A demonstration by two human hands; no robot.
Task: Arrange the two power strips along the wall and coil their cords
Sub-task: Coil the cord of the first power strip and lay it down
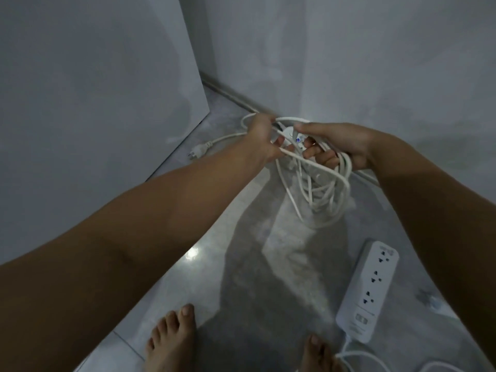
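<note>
We find the cord bundle (319, 189) held off the floor, near the wall (375, 63), its loops hanging loose and uneven. The right hand (335, 145) curls its fingers round the gathered turns and what appears to be the first power strip (291, 135), largely hidden. The left hand (261, 138) pinches one free strand.

Recommended: feed even loops into the right hand, untwisted, and draw in the plug (196, 154) last.

Count: two strips, the second power strip (367, 291) lying farther from the wall; one plug visible.
</note>
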